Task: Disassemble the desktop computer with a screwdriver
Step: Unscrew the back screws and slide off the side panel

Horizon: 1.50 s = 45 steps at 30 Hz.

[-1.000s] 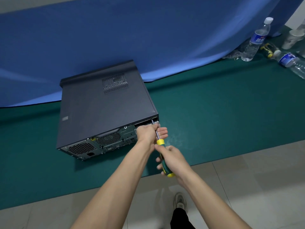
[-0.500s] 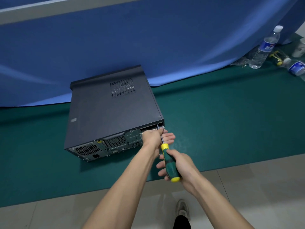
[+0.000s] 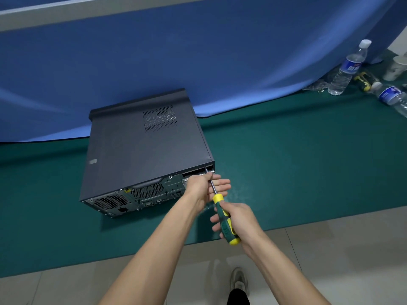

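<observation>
The desktop computer (image 3: 141, 155) lies on its side on the green mat (image 3: 286, 172), rear panel toward the person, its far end against the blue cloth (image 3: 198, 62).

The left hand (image 3: 202, 188) is at the right end of the rear panel, thumb and fingers pinching the shaft of the screwdriver (image 3: 222, 214) to steady it. The right hand (image 3: 237, 221) is clamped round the green-and-yellow handle. The tip sits at the panel's upper right corner; the screw itself is too small to make out.

Risks, as judged:
- The shaft meets the panel at a slant, so the tip could ride out of the screw head and strip it, or skid onto the left fingers close by.
- A freed screw could drop into the open slot beside the tip or roll off the mat.
- The case is unbraced and may slide under push.

Surroundings: at far right, well apart, stand a water bottle (image 3: 350, 67), a second bottle (image 3: 394, 97) lying down, a small yellow tool (image 3: 364, 81) and a paper cup (image 3: 396, 67). Nothing obstructs the work; the left hand partly hides the panel.
</observation>
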### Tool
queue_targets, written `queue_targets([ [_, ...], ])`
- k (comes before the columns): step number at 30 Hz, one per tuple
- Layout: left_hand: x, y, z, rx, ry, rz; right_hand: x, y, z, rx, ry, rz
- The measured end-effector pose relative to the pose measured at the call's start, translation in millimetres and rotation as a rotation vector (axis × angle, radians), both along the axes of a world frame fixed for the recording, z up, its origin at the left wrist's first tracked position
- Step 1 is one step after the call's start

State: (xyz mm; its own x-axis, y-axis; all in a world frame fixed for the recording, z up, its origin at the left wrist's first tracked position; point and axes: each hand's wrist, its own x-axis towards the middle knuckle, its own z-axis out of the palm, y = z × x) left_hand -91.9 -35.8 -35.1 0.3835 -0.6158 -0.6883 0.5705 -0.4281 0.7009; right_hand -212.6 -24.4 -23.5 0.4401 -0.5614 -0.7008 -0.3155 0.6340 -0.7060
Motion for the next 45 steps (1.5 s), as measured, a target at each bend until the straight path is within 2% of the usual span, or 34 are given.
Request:
queue_targets([
  [4, -3, 1, 0, 0.074, -0.167, -0.025, 1, 1, -5, -0.082, 0.054, -0.029],
  [8, -9, -2, -3, -0.017, -0.019, 0.136, -1, 3, -2, 0.125, -0.008, 0.059],
  [11, -8, 1, -6, -0.066, 0.078, 0.146, -1, 4, -4, 0.094, -0.012, 0.087],
  [13, -7, 3, -6, -0.04, 0.05, 0.115, 3, 6, -8, -0.018, 0.026, 0.041],
  [16, -9, 3, -4, 0.014, -0.109, 0.172, 5, 8, -11, -0.109, 0.077, -0.024],
  [21, -17, -1, -4, -0.049, 0.011, 0.289, 1, 8, -2, 0.083, -0.003, 0.083],
  [23, -15, 1, -5, -0.048, 0.009, 0.258, -2, 6, -2, 0.016, -0.03, 0.055],
  [27, -9, 3, -2, -0.001, -0.056, 0.274, -1, 9, -6, -0.187, 0.097, -0.042],
  [32, -14, -6, 0, -0.02, 0.059, 0.458, -1, 12, 0, 0.071, 0.014, 0.004],
  [34, -14, -6, -3, -0.04, 0.096, 0.454, -3, 11, -2, 0.064, -0.019, 0.036],
  [36, -13, -3, -3, -0.044, 0.117, 0.385, -3, 11, -6, -0.055, 0.025, 0.022],
  [39, -8, 1, -4, 0.02, 0.025, 0.285, -1, 13, -12, -0.159, 0.116, -0.032],
  [45, -11, -3, -2, -0.017, 0.09, 0.32, 3, 11, -12, -0.031, 0.114, 0.004],
])
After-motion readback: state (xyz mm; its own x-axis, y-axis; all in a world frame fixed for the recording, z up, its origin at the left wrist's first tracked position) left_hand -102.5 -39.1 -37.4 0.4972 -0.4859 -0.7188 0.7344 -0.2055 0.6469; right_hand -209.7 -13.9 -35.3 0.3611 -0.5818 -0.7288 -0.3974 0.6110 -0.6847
